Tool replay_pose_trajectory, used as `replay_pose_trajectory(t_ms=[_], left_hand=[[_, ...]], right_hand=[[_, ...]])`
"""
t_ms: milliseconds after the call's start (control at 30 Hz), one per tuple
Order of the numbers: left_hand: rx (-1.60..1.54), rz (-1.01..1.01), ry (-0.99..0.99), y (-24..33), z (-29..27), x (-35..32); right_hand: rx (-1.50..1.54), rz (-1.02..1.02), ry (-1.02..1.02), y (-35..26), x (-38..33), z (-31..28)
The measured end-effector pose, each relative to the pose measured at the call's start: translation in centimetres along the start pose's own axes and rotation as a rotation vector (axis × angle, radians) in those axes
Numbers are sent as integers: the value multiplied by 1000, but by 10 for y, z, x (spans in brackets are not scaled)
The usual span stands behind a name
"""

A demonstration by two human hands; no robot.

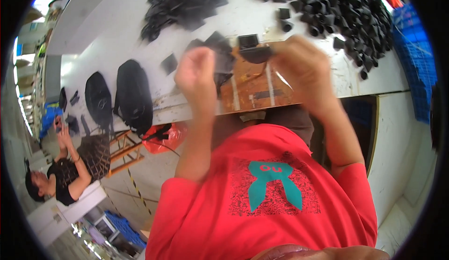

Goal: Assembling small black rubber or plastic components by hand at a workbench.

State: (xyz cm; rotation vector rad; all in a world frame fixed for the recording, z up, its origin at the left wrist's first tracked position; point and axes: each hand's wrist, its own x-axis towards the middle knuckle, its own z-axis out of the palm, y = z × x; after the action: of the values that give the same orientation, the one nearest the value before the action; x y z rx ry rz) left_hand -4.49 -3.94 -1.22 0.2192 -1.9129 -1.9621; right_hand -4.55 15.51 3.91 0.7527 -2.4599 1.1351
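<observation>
Can make out the left hand only as a blur, with any grip unreadable. Find the right hand smeared, with fingertips lost against a dark curved piece. See a pile of flat black pieces cut off at the far edge. Cannot identify small dark items at left.

left hand: blurred, near dark flat pieces | right hand: holding black curved piece | brown board below

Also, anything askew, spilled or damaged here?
Minor only: the brown board looks worn, with dark marks on its surface, and the black pieces heaped at right straggle toward the bench's near edge. No liquid spill visible.
</observation>
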Motion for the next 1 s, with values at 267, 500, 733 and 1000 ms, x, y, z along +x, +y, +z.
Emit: replay_pose_trajectory(t_ms=[267, 500, 733, 1000], left_hand=[[1390, -44, 221, -115, -127, 89], [159, -213, -205, -24, -69, 53], [-394, -510, -503, 30, -3, -40], [-540, -761, -563, 26, 3, -43]], right_hand=[[476, 596, 337, 37, -10, -6], [554, 600, -166, -24, -46, 53], [1311, 869, 44, -16, -34, 56], [1564, 864, -94, -1, -44, 33]])
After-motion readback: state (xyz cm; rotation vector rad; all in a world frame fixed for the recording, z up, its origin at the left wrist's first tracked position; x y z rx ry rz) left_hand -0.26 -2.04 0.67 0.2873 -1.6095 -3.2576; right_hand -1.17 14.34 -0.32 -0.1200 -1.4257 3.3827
